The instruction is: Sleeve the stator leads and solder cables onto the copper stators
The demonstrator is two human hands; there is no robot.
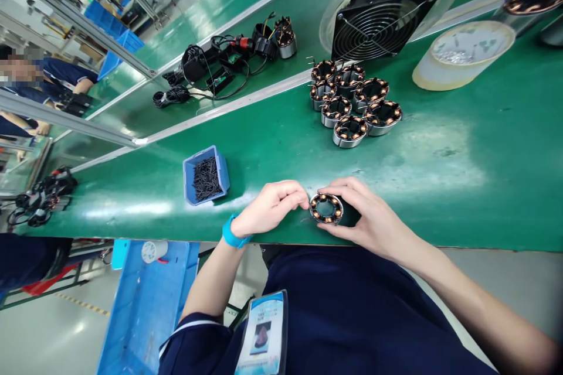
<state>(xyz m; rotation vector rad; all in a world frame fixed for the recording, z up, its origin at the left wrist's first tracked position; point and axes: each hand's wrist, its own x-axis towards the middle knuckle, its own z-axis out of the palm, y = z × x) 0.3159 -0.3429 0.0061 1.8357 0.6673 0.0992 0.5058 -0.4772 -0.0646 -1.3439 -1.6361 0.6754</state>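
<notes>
A motor stator [326, 221], a metal ring with copper windings inside, is held near the bench's front edge. My right hand [363, 214] grips it from the right, thumb below and fingers above. On its left side my left hand [281, 204] has thumb and fingers pinched together, close to the ring's rim. What lies in that pinch, if anything, is too small to make out. A thin wire end shows below the left fingertips. To the left stands a small blue bin [188, 183] with many short black sleeves [206, 179].
Several more stators [350, 129] stand grouped behind my hands. Beyond them are a black fan [373, 29] and a white cup [457, 70] with small clear pieces. Cabled assemblies [220, 67] lie behind a metal rail. A blue tray [145, 304] sits below the bench; a co-worker [57, 79] works at left.
</notes>
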